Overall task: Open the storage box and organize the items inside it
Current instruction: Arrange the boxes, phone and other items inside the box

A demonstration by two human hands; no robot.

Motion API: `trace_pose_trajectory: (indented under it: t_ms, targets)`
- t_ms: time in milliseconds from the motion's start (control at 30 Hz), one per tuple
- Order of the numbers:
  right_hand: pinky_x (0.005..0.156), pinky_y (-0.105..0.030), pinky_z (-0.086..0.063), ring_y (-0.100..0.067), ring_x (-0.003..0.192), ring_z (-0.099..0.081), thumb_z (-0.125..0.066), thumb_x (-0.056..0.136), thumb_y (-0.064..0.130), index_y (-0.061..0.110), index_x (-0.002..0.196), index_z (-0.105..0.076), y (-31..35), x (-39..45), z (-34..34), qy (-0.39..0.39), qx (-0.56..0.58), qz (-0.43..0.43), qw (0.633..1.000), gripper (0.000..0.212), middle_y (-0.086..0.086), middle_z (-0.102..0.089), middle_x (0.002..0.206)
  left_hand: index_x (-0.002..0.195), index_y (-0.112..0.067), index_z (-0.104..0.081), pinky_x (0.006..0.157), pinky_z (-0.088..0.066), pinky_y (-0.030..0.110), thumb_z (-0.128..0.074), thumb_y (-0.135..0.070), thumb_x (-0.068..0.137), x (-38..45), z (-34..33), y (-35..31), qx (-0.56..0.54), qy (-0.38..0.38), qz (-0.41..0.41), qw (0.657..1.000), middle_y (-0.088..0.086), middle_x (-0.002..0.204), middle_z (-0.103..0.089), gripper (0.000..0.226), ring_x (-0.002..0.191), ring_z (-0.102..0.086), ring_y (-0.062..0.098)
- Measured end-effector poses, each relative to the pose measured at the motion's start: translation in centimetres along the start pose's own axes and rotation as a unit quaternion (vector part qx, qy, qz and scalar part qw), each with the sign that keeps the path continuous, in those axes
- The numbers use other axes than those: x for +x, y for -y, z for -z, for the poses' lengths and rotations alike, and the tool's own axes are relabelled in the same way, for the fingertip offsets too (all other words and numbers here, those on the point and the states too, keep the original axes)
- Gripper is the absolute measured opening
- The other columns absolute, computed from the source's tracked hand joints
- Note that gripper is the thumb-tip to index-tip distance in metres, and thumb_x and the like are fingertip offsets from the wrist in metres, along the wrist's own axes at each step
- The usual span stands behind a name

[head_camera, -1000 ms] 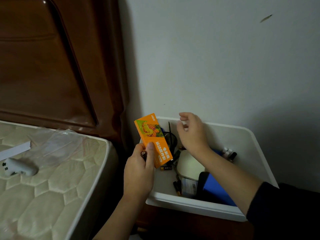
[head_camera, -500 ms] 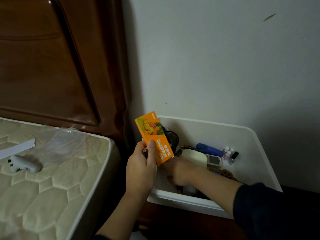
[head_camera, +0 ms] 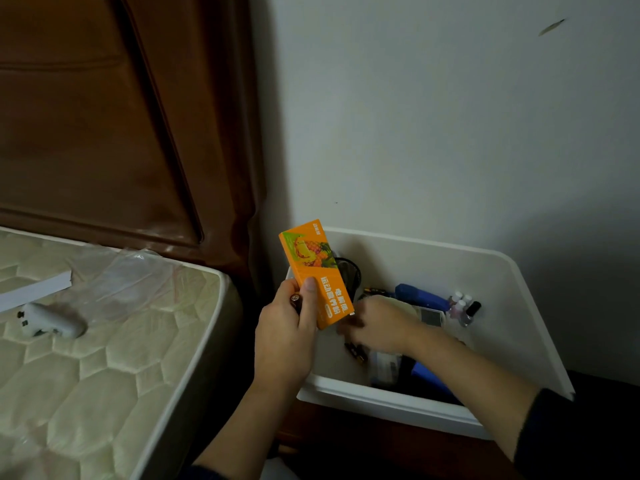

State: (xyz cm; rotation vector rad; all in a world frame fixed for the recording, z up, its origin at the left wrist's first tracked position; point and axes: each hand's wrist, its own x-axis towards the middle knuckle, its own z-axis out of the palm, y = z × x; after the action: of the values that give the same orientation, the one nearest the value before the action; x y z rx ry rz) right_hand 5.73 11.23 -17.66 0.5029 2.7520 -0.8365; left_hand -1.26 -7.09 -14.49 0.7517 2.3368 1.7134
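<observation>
The open white storage box [head_camera: 381, 393] stands against the wall, right of the bed. My left hand [head_camera: 284, 341] grips an orange carton [head_camera: 311, 268] upright over the box's left edge, with a small brown-tipped cylinder [head_camera: 296, 301] tucked under the thumb. My right hand [head_camera: 384, 323] reaches down into the left part of the box; its fingers are blurred, close to some dark batteries [head_camera: 356, 351]. Inside lie a blue item [head_camera: 419, 296], small bottles [head_camera: 464, 306], a black mesh cup [head_camera: 349, 271] and a grey device [head_camera: 431, 317].
A quilted mattress [head_camera: 104, 368] fills the left side, carrying a white gadget [head_camera: 52, 322], a clear plastic bag [head_camera: 131, 282] and a white strip [head_camera: 34, 289]. A dark wooden headboard [head_camera: 104, 116] rises behind it. The box sits on dark wooden furniture [head_camera: 346, 434].
My right hand dropped from the box's back rim down into the box and now moves at its left floor. My left hand keeps the orange carton almost still.
</observation>
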Motion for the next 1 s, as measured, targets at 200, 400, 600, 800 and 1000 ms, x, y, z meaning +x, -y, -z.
trace_pose_trajectory:
  t_ms: [200,400,600,800,1000]
  targets:
    - [0.094,-0.049,-0.062,-0.032,0.115,-0.073,-0.054,0.101,0.063,0.026,0.133,-0.069,2.2,-1.7,3.0,-0.012,0.583,0.001,0.812,0.051,-0.01,-0.075,0.126,0.091,-0.036,-0.064,0.062,-0.048,0.019,-0.03,-0.071,0.104,0.2,0.0,0.2,0.094,0.029,-0.041,0.994,-0.015,0.07,-0.069,0.05,0.067,-0.068,0.005]
    - [0.087,-0.033,-0.061,-0.019,0.11,-0.075,-0.073,0.099,0.015,0.019,0.134,-0.063,2.9,-2.8,3.0,-0.096,0.521,0.011,0.848,0.037,0.0,-0.079,0.119,0.114,-0.039,-0.07,0.067,-0.052,0.017,-0.042,-0.062,0.105,0.1,0.4,0.2,0.041,0.011,-0.041,0.998,-0.019,0.084,-0.074,0.037,0.082,-0.071,-0.001]
    - [0.102,-0.042,-0.059,-0.008,0.106,-0.074,-0.088,0.084,0.012,0.027,0.124,-0.069,0.3,-4.2,2.1,-0.075,0.421,-0.046,0.903,0.047,0.009,-0.079,0.113,0.095,-0.039,-0.056,0.066,-0.046,0.007,-0.052,-0.039,0.104,0.2,0.1,0.6,0.021,-0.026,-0.041,0.999,-0.017,0.089,-0.066,0.01,0.085,-0.064,-0.001]
    - [0.089,-0.023,-0.056,0.001,0.104,-0.067,-0.084,0.078,0.011,0.037,0.103,-0.074,1.4,-3.6,0.5,-0.011,0.229,0.054,0.972,0.037,0.017,-0.073,0.108,0.093,-0.035,-0.053,0.052,-0.042,0.014,-0.045,-0.057,0.103,0.3,0.0,0.7,-0.006,-0.072,-0.017,0.997,-0.011,0.071,-0.056,0.025,0.062,-0.056,0.001]
    - [0.101,-0.036,-0.044,-0.015,0.123,-0.041,-0.068,0.086,0.006,0.033,0.119,-0.068,1.7,-1.6,-1.5,-0.053,-0.09,0.092,0.99,0.042,0.014,-0.056,0.122,0.092,-0.039,-0.051,0.048,-0.043,0.015,-0.045,-0.058,0.103,0.3,0.0,0.9,0.001,-0.076,-0.008,0.997,-0.009,0.068,-0.058,0.023,0.058,-0.057,0.001]
